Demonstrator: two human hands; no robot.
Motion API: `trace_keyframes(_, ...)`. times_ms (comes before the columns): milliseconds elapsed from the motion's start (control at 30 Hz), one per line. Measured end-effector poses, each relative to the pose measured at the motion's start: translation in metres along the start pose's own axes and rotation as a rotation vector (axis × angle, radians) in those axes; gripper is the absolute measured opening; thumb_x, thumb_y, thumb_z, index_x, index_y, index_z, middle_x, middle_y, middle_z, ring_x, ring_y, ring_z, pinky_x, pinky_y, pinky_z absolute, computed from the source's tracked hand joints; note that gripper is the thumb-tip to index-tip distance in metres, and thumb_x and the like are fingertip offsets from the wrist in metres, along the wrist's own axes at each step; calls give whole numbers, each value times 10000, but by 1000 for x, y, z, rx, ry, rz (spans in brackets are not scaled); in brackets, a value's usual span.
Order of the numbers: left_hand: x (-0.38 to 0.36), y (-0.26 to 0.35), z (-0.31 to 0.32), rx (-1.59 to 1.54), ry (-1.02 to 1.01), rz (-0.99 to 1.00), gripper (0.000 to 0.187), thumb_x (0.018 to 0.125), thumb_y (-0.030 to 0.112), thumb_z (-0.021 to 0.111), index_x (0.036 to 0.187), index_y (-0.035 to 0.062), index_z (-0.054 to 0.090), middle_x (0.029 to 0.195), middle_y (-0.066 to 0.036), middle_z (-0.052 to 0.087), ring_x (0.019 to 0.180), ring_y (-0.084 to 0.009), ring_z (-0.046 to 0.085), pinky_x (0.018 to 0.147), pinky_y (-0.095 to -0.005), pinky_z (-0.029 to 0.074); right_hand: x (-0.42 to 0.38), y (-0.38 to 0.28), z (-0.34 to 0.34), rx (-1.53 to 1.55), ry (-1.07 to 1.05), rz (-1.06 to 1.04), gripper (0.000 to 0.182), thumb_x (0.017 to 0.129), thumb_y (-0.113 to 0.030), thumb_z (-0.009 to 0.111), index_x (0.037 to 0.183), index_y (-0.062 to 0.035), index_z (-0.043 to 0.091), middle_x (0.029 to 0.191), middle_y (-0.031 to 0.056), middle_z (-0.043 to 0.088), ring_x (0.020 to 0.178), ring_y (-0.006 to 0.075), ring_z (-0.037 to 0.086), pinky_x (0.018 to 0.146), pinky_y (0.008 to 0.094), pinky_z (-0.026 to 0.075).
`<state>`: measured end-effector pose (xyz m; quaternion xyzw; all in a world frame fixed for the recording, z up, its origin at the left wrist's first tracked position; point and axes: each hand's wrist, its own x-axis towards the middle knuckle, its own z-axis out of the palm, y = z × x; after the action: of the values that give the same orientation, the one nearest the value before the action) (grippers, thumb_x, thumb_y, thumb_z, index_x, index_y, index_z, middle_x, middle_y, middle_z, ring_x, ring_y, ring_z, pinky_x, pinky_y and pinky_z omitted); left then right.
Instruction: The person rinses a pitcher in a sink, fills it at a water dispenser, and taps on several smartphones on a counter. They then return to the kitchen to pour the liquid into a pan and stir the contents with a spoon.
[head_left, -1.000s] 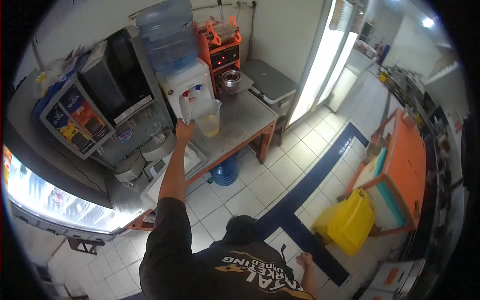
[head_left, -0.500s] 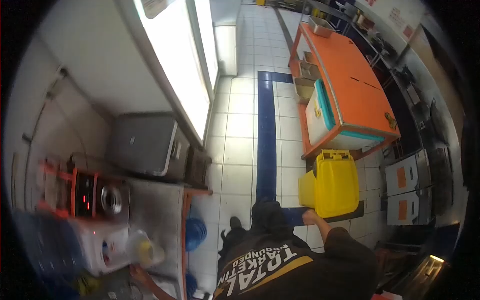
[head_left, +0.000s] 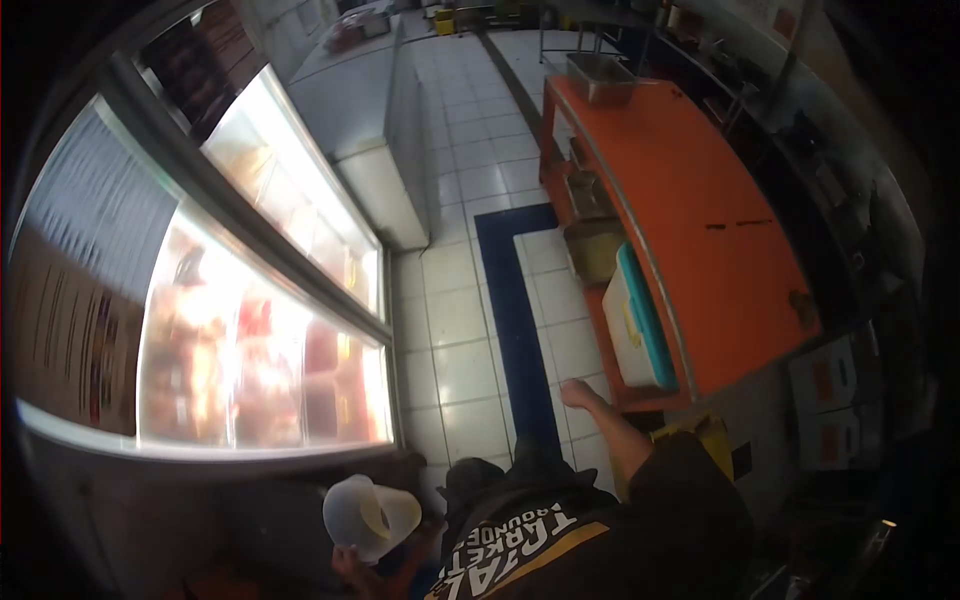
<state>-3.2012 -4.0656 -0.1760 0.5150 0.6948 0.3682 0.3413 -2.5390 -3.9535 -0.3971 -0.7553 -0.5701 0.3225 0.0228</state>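
My left hand, low and just left of my body, is closed on a whitish translucent plastic pitcher. The pitcher is tilted, and its open mouth and a yellowish patch inside show on the right. Part of the hand is hidden behind it. Out in front of me, my right hand hangs over the tiled floor with its fingers curled in and nothing visible in them. It is nearest to the lower frame of the orange table, apart from it.
A lit glass-door fridge stands close on my left, with a white chest-like unit beyond. Under the table sit a teal-lidded box and metal pans. A yellow bin is by my right arm. White floor tiles run ahead.
I have moved forward: the fridge is nearer and the counter with the appliance has left view. The pitcher, earlier over the counter by my left hand, is now beside my body.
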Motion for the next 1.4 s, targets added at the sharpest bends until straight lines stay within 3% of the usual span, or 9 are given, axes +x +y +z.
trace_keyframes(33, 34, 99, 65, -432, 190, -172, 301, 738, 163, 542, 965, -25, 605, 874, -107, 600, 755, -203, 583, 668, -330, 485, 52, -25, -41, 109, 17, -43, 342, 867, -290, 512, 924, 13, 660, 967, 210, 657, 916, 362, 631, 801, 441, 491)
trace_keyframes(100, 111, 179, 139, -536, 138, -177, 303, 715, 169, 550, 951, -14, 600, 867, -85, 598, 743, -191, 576, 660, -313, 480, 137, -83, -121, 397, 166, -127, 298, 835, -264, 622, 992, -12, 643, 955, 183, 673, 922, 305, 651, 796, 388, 508)
trace_keyframes(300, 350, 295, 335, -604, 234, -140, 155, 698, 140, 591, 805, 30, 568, 759, -29, 567, 638, -108, 500, 527, -240, 350, 326, -123, -275, 349, 333, -320, 235, 853, -214, 597, 974, -13, 599, 836, 163, 658, 808, 325, 643, 710, 414, 501)
trace_keyframes(333, 391, 313, 353, -494, -53, -89, 94, 705, 129, 588, 724, 54, 533, 672, -4, 534, 571, -82, 466, 484, -225, 328, 337, -112, -298, 320, 361, -298, 242, 850, -223, 593, 970, -13, 596, 830, 170, 653, 803, 341, 636, 704, 431, 496)
trace_keyframes(500, 568, 453, 507, -396, -230, -67, 150, 725, 142, 583, 658, 51, 484, 592, 10, 447, 525, -97, 433, 469, -229, 355, 374, -31, -361, 244, 114, 75, 289, 863, -323, 543, 955, -57, 610, 925, 189, 645, 909, 373, 615, 788, 481, 477)
trace_keyframes(667, 750, 539, 674, -488, -471, -30, 140, 736, 151, 588, 720, 34, 514, 657, -5, 482, 541, -109, 436, 451, -257, 353, 456, 17, -423, 564, 275, 280, 320, 805, -299, 602, 999, -49, 642, 988, 161, 660, 946, 316, 631, 834, 402, 493)
trace_keyframes(833, 882, 660, 829, -501, -435, -95, 121, 747, 130, 599, 742, 57, 502, 687, -2, 485, 599, -104, 443, 541, -253, 354, 648, 23, -540, 708, 562, 357, 321, 804, -280, 600, 1016, -43, 646, 973, 170, 667, 942, 304, 642, 836, 391, 499)
trace_keyframes(1100, 1087, 834, 1066, -386, -598, 66, 206, 755, 78, 615, 672, 100, 428, 626, 25, 416, 536, -86, 400, 480, -243, 326, 870, 7, -902, 688, 876, 49, 295, 863, -204, 559, 1110, -46, 582, 1047, 140, 620, 894, 286, 640, 810, 389, 492)
trace_keyframes(1400, 1193, 1054, 1386, -162, -1171, 201, 196, 761, 133, 657, 700, 95, 474, 641, 27, 467, 549, -51, 406, 477, -209, 320, 993, 105, -1014, 1132, 1154, 415, 262, 876, -172, 599, 1102, -39, 592, 959, 160, 661, 821, 236, 674, 693, 347, 533)
